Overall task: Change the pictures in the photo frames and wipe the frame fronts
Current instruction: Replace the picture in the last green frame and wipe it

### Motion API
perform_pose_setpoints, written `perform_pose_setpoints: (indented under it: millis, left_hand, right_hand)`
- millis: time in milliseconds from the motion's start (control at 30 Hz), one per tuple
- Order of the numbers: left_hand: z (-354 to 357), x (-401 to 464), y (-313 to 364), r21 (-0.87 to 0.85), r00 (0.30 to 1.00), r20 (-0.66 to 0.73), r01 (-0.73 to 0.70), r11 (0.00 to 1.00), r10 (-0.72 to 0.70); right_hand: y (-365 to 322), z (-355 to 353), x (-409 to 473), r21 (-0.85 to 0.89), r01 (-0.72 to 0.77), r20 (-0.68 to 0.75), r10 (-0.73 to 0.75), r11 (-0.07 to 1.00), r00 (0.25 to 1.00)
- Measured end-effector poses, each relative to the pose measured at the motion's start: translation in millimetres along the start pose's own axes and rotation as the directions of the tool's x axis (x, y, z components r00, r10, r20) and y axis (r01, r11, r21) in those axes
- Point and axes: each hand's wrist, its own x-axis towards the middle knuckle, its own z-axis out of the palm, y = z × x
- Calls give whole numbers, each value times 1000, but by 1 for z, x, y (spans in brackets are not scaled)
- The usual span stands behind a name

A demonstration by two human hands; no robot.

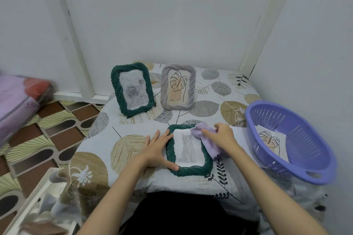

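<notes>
Nearest the person, close to the front edge of the leaf-patterned bedcover (210, 89), a dark green frame (188, 170) lies flat, face up, with a picture of a pale cat (188, 148) in it; the left hand (159, 149) rests on the frame's left side, fingers straight and spread along the rim, thumb lying along the lower left corner — it grips nothing; the right hand (222, 136) presses a lilac cloth (208, 143) onto the frame's upper right corner, fingers bent over the bunched fabric and holding it, the cloth's loose end trailing down over the frame's right side onto the cover.

To the right, at the cover's right edge, a purple slotted basket (313, 164) sits tilted toward the person; a loose print with a line-drawn leaf (272, 144) lies inside it.

Farther back, toward the rear of the cover, two frames stand upright and lean back, just beside each other but apart — on the left a second green frame (116, 89) with a grey rose picture, on the right a grey frame (164, 89) with a leaf drawing on a tan ground; behind them rises a white wall (172, 15).
</notes>
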Motion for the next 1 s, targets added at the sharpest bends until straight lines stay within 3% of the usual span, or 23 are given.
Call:
perform_pose_setpoints:
  millis: [100,167,233,333,500,567,700,833,933,1000]
  left_hand:
    - [-4,1,3,13,999,36,26,1000,-27]
    - [-8,3,10,10,999,38,23,1000,-23]
    - [-12,5,24,-185,998,-64,-25,983,13]
    - [-18,4,56,-637,976,-212,-94,765,-57]
    - [-18,3,72,-842,917,-342,-204,500,-203]
    - [-21,-2,69,-823,887,-412,-263,504,-210]
    - [-26,-15,62,-760,879,-461,-319,566,-124]
    - [-28,-24,48,-835,905,-383,-253,489,-186]
    - [-34,-31,37,-788,871,-407,-183,587,-276]
    - [-41,-37,27,-710,803,-485,-130,692,-347]
  right_hand:
    - [4,-10,-5,21,-62,55,61,998,997]
    - [4,-13,-9,188,-43,44,35,981,998]
    - [-3,-15,-21,432,-22,57,-3,902,998]
    - [-17,-6,-38,640,16,49,-62,768,997]
    - [-39,12,-53,798,19,50,-97,603,994]
    - [-44,13,-54,872,-84,141,-83,483,986]
    - [-55,14,-54,886,-103,200,-172,452,964]
    - [-74,26,-53,931,-140,223,-223,337,949]
    - [-79,33,-54,896,-164,260,-187,412,947]
    - [-69,35,-51,815,-130,216,-88,565,973]
